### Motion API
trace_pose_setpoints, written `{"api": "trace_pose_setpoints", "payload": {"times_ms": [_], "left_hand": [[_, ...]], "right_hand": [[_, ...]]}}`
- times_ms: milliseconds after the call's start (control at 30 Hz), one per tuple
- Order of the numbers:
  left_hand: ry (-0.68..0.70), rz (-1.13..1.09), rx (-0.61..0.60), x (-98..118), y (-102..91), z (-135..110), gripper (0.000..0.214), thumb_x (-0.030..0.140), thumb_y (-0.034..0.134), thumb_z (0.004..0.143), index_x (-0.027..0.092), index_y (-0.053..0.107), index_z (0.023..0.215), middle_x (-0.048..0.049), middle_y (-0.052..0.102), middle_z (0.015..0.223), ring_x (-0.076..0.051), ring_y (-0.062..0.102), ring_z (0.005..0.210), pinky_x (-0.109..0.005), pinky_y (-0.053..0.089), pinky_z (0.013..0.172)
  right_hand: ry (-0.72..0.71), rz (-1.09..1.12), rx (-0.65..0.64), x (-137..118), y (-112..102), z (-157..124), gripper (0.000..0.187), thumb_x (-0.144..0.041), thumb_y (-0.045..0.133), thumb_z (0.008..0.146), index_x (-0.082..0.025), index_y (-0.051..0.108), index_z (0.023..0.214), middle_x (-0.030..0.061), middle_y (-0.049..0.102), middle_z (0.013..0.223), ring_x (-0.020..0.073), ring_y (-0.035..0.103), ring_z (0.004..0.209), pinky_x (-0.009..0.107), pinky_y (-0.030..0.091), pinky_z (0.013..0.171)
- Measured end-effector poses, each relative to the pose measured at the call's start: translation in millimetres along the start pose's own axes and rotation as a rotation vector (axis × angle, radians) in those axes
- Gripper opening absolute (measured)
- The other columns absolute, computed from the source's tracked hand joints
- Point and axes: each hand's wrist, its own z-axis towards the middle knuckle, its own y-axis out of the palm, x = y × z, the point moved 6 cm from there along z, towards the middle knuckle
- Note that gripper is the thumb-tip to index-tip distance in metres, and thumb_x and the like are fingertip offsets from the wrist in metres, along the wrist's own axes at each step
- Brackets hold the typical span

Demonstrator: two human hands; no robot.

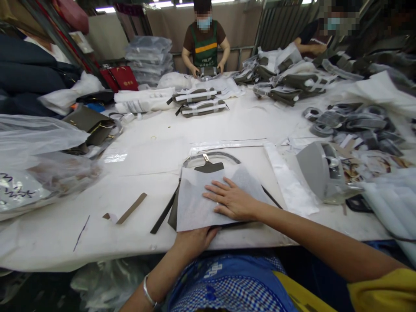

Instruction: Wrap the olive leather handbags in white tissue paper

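A dark olive handbag (173, 213) lies on the table in front of me, its wrapped handle (224, 155) curving away at the far side. Over the bag is spread a white paper sheet (191, 197), which hides most of its face. My right hand (232, 200) rests flat on the sheet, fingers spread. At the bag's near edge, my left hand (195, 240) reaches under the sheet; its thumb shows, but the other fingers are hidden. Dark straps stick out on both sides of the bag.
Brown strips (131, 209) lie to the left. White packing sheets (290, 180) and a grey curved piece (320, 171) are on the right, before a pile of wrapped straps (354, 121). Wrapped bags (201, 102) are stacked further back. A co-worker (205, 43) stands across the table.
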Motion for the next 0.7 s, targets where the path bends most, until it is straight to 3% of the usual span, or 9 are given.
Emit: {"api": "trace_pose_setpoints", "payload": {"times_ms": [133, 233, 367, 433, 500, 567, 700], "left_hand": [[0.041, 0.008, -0.001, 4, -17.9, 2, 0.045, 0.046, 0.055, 0.094, 0.023, 0.059, 0.132, -0.0152, 0.059, 0.137, -0.038, 0.056, 0.126, -0.056, 0.046, 0.104], [0.098, -0.088, -0.081, 12, -47.5, 3, 0.033, 0.031, 0.047, 0.099, 0.018, 0.061, 0.126, -0.0130, 0.071, 0.118, -0.028, 0.070, 0.101, -0.042, 0.058, 0.088], [0.100, -0.351, -0.063, 23, -99.2, 25, 0.021, 0.020, 0.049, 0.099, 0.020, 0.063, 0.115, -0.0024, 0.075, 0.101, -0.014, 0.072, 0.085, -0.024, 0.058, 0.080], [0.092, -0.411, -0.027, 24, -107.0, 43, 0.024, 0.021, 0.051, 0.099, 0.021, 0.061, 0.120, -0.0022, 0.074, 0.107, -0.013, 0.071, 0.094, -0.022, 0.056, 0.088], [0.079, -0.380, -0.030, 18, -93.6, 58, 0.033, 0.025, 0.049, 0.100, 0.019, 0.053, 0.133, -0.0070, 0.068, 0.126, -0.017, 0.064, 0.116, -0.029, 0.051, 0.100], [0.052, -0.291, -0.091, 7, -64.9, 63, 0.048, 0.034, 0.047, 0.101, 0.015, 0.041, 0.144, -0.0130, 0.053, 0.145, -0.023, 0.050, 0.134, -0.040, 0.045, 0.110], [-0.016, -0.166, -0.199, -13, -15.2, 49, 0.064, 0.046, 0.042, 0.101, 0.018, 0.022, 0.154, -0.0153, 0.037, 0.156, -0.027, 0.035, 0.144, -0.050, 0.035, 0.117]], "right_hand": [[-0.013, 0.016, 0.029, -1, -2, -1, 0.055, -0.053, 0.036, 0.102, -0.030, 0.036, 0.152, 0.0056, 0.033, 0.159, 0.0298, 0.024, 0.148, 0.057, 0.006, 0.120], [-0.033, 0.018, 0.053, -1, 0, -3, 0.056, -0.054, 0.036, 0.101, -0.030, 0.036, 0.152, 0.0065, 0.034, 0.159, 0.0297, 0.026, 0.148, 0.057, 0.006, 0.120], [-0.048, 0.002, 0.070, 1, 7, -3, 0.057, -0.056, 0.037, 0.100, -0.030, 0.037, 0.151, 0.0069, 0.034, 0.159, 0.0300, 0.027, 0.147, 0.057, 0.005, 0.120], [-0.058, -0.003, 0.085, 2, 8, -3, 0.056, -0.054, 0.039, 0.100, -0.030, 0.038, 0.150, 0.0076, 0.035, 0.158, 0.0309, 0.027, 0.147, 0.058, 0.005, 0.120], [-0.075, -0.004, 0.098, 1, 8, -3, 0.056, -0.052, 0.041, 0.100, -0.027, 0.039, 0.150, 0.0098, 0.038, 0.157, 0.0316, 0.028, 0.147, 0.060, 0.006, 0.119], [-0.093, 0.007, 0.119, 0, 6, -4, 0.057, -0.051, 0.042, 0.100, -0.024, 0.039, 0.150, 0.0119, 0.041, 0.154, 0.0313, 0.028, 0.147, 0.061, 0.007, 0.119], [-0.111, 0.121, 0.210, 4, -3, -10, 0.058, -0.049, 0.054, 0.095, -0.018, 0.046, 0.144, 0.0142, 0.051, 0.146, 0.0293, 0.036, 0.143, 0.057, 0.015, 0.120]]}}
